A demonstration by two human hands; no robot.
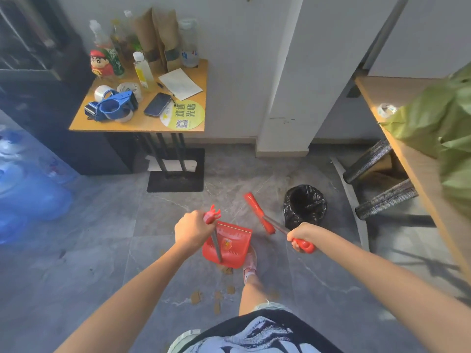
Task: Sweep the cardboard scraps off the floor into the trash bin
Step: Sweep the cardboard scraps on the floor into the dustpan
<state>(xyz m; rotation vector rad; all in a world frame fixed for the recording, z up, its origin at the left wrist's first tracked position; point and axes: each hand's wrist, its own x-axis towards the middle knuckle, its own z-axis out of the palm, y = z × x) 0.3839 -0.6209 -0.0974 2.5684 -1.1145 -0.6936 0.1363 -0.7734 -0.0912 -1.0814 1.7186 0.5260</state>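
Note:
My left hand [191,228] grips the red handle top of a red dustpan [228,244], which stands on the grey floor just ahead of my foot. My right hand [300,238] holds the red grip of a red broom [258,212]; its brush head angles up and to the left, between the dustpan and the bin. The trash bin [304,205], lined with a black bag, stands open on the floor to the right of the broom. Several brown cardboard scraps [196,297] lie on the floor below the dustpan, near my leg.
A small wooden table [142,122] with bottles, a phone, paper and a blue tape dispenser stands ahead left on a black base. Blue water jugs [28,194] sit at far left. A wooden shelf [418,169] with a green bag and stool rungs runs along the right.

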